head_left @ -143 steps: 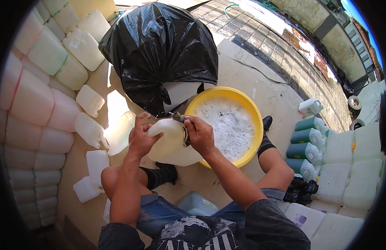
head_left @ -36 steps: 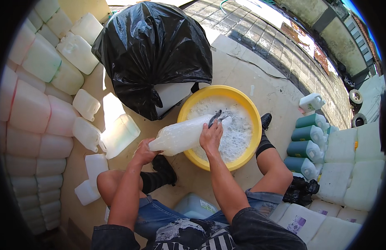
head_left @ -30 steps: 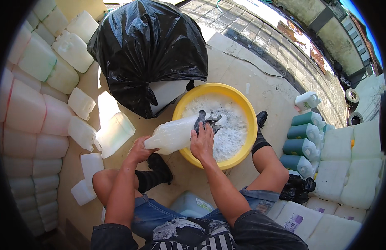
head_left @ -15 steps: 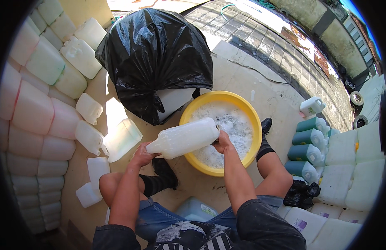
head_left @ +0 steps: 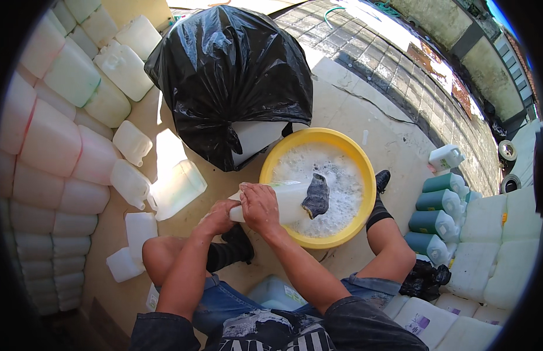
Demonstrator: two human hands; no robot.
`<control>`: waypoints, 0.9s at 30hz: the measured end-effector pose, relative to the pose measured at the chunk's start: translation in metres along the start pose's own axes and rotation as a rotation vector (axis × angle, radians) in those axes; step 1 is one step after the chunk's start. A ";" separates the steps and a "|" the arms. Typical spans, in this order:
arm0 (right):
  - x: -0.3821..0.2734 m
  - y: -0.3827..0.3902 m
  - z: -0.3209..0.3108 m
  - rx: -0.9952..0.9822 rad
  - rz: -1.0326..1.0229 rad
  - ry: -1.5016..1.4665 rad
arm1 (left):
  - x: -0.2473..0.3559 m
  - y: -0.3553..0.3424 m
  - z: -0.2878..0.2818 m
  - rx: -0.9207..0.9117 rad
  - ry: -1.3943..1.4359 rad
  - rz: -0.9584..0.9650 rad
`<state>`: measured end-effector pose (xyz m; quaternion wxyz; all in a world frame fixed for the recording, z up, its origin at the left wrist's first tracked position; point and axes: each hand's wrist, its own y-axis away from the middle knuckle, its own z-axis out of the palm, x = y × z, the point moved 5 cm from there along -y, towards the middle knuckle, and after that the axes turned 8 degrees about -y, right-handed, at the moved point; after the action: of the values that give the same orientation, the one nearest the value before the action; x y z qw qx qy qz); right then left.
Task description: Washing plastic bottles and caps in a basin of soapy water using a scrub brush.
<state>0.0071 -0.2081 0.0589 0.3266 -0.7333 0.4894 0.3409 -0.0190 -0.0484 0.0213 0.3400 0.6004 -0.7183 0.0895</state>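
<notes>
A translucent white plastic jug (head_left: 288, 198) lies tilted over the near side of a yellow basin (head_left: 267, 166) full of foamy water. My left hand (head_left: 216, 219) is closed round the jug's narrow end. My right hand (head_left: 259, 206) grips the jug just beside it, with the fingers bent over its top. What lies under the fingers is hidden. A dark grey wet cloth (head_left: 317, 196) drapes over the jug's wide end, above the suds, and no hand touches it.
A large black plastic bag (head_left: 236, 76) stands beyond the basin. Stacked jerrycans (head_left: 52, 137) rise at the left, with loose jugs (head_left: 131, 182) on the floor nearby. Green-filled bottles (head_left: 435, 202) and white containers (head_left: 470, 269) line the right. A tinted container (head_left: 275, 291) sits between my legs.
My right hand has moved from the jug's wide end to its narrow end, beside my left. The dark cloth now shows on the wide end. The view has shifted slightly.
</notes>
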 end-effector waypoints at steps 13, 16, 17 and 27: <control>0.275 0.122 -0.013 0.070 0.845 -0.155 | -0.002 -0.003 -0.033 0.336 -0.130 0.012; 0.265 0.120 0.004 -0.072 0.743 0.119 | -0.011 0.006 -0.031 0.267 -0.101 -0.260; 0.263 0.120 0.011 -0.125 0.771 0.191 | -0.011 0.007 -0.028 0.235 -0.054 -0.282; 0.275 0.131 -0.030 -0.023 0.986 -0.638 | -0.006 -0.005 0.000 0.219 0.868 -0.248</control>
<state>-0.0315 -0.4089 -0.1694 0.2529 -0.2838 0.6464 0.6616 -0.0142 -0.0452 0.0162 0.5520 0.6211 -0.4187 0.3663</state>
